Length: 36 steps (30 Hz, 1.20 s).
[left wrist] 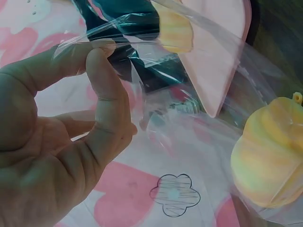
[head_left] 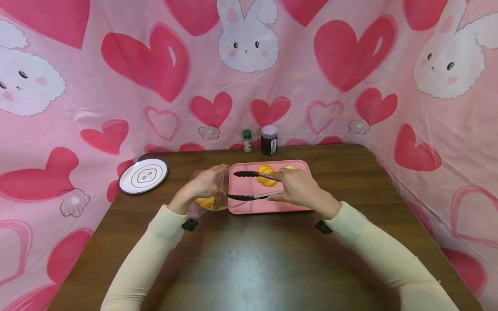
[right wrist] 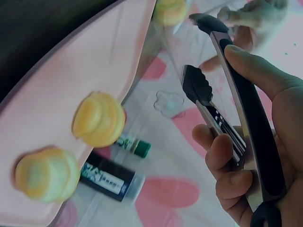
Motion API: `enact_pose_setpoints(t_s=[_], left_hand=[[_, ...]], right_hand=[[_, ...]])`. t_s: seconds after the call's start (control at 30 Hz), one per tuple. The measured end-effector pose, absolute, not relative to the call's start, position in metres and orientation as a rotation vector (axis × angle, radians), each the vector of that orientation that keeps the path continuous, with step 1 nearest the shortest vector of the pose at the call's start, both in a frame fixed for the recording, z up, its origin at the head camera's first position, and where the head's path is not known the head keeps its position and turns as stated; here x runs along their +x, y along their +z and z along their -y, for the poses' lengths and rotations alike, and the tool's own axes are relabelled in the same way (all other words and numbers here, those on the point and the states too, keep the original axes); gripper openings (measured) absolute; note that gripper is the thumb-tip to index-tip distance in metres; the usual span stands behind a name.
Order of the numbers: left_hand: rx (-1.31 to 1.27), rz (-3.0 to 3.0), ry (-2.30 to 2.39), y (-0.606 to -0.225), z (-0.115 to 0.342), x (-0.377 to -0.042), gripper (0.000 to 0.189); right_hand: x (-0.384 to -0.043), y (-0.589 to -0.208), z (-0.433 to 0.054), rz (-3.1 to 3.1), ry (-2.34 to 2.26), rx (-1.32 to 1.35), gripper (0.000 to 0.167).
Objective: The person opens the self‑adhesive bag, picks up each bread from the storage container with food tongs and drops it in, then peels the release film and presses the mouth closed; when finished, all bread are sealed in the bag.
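Observation:
With thumb and a fingertip, my left hand [head_left: 204, 183] pinches the rim of a clear plastic bag [left wrist: 165, 111]. Low inside the bag lies a yellow-orange, pumpkin-shaped bun [left wrist: 265, 153]. My right hand [head_left: 297, 186] grips black-and-silver food tongs [right wrist: 258, 142], thumb on one arm and fingers curled round the other. The tongs' black tips are spread apart, nothing between them, and point left toward the bag's mouth. Beneath them is a pink tray [head_left: 243, 208] bearing a striped yellow bun [right wrist: 99, 119] and a paler one [right wrist: 49, 175], partly hidden by the right hand in the head view.
Behind the tray stand a small green-capped shaker [head_left: 247, 141] and a dark jar with a pale lid [head_left: 269, 142]. A white plate with a dark rim [head_left: 134, 178] lies at the table's left edge. A pink heart-and-rabbit cloth [head_left: 249, 86] hangs around the wooden table [head_left: 249, 259].

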<state>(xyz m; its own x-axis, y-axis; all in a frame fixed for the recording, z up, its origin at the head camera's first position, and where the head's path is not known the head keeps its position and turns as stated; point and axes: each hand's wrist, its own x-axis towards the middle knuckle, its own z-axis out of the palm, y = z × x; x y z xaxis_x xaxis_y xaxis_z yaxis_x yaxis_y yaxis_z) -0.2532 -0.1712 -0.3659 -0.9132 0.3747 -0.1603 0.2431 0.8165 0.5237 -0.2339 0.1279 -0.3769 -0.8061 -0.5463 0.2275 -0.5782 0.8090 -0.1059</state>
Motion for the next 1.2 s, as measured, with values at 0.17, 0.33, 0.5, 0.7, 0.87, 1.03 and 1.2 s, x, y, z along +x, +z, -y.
enact_pose_setpoints(t_s=[0.17, 0.33, 0.5, 0.7, 0.87, 1.03, 1.2], left_hand=[[0.479, -2.759, 0.764, -0.366, 0.174, -0.255, 0.092], [0.463, -2.772, 0.787, -0.367, 0.178, -0.257, 0.092], [0.419, -2.801, 0.794, -0.367, 0.181, -0.258, 0.093], [0.405, -2.836, 0.784, -0.368, 0.183, -0.259, 0.093], [0.419, -2.846, 0.785, -0.369, 0.184, -0.259, 0.093], [0.421, -2.831, 0.792, -0.369, 0.184, -0.258, 0.092], [0.442, -2.812, 0.811, -0.368, 0.183, -0.257, 0.092]], right_hand=[[-0.234, -0.375, -0.143, 2.851, 0.294, 0.81, 0.071], [-0.234, -0.373, -0.158, 2.854, 0.333, 0.773, 0.072], [-0.235, -0.373, -0.171, 2.864, 0.343, 0.706, 0.071], [-0.237, -0.378, -0.18, 2.922, 0.373, 0.569, 0.07], [-0.24, -0.387, -0.184, 2.951, 0.354, 0.454, 0.068], [-0.246, -0.397, -0.187, 2.973, 0.344, 0.39, 0.065], [-0.252, -0.406, -0.186, 2.971, 0.312, 0.381, 0.061]])
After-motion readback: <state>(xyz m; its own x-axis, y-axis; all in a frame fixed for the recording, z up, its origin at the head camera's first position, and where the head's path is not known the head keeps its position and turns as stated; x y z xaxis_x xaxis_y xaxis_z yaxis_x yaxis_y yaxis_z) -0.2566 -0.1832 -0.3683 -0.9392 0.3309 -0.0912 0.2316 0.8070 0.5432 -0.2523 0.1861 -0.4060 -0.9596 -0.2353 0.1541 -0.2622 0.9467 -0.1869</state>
